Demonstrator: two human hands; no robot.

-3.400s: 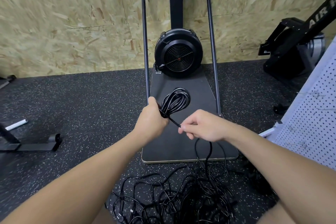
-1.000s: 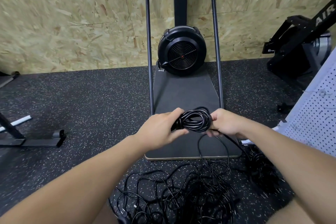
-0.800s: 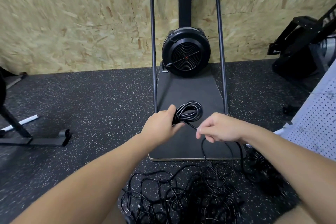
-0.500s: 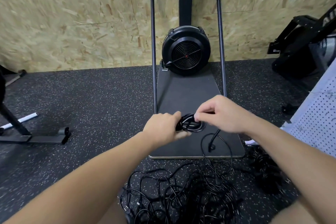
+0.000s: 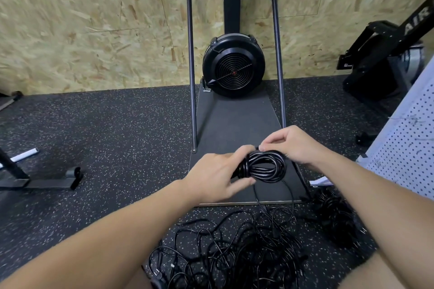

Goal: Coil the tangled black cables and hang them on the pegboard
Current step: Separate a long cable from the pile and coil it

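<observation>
A black fan-wheel exercise machine (image 5: 233, 65) stands against the chipboard wall (image 5: 94, 26), its tubular frame (image 5: 191, 65) rising on both sides of a flat dark base board (image 5: 234, 119) that reaches toward the viewer. To the far right a second black machine (image 5: 385, 54) leans at an angle, partly cut by the frame edge. A white pegboard (image 5: 408, 148) slants in at the right side, its holes bare where visible. On the left lies a black floor stand foot (image 5: 47, 180) with a white-tipped bar (image 5: 23, 155) beyond it.

The floor (image 5: 105, 136) is black rubber matting flecked with pale specks.

A loose tangle of black cables (image 5: 234, 248) sprawls on the matting just in front of the base board, between the two forearms, and a darker bundled heap (image 5: 335, 218) lies to its right, near the foot of the pegboard.

Both hands hold a coiled black cable (image 5: 264, 166) above the near end of the base board. The left hand (image 5: 218, 176) grips the left end of the coil, thumb on top and fingers curled beneath it. The right hand (image 5: 291, 145) rests against the upper right of the coil, its thumb and forefinger pinching the cable at the top. A strand hangs from the coil down into the tangle below
</observation>
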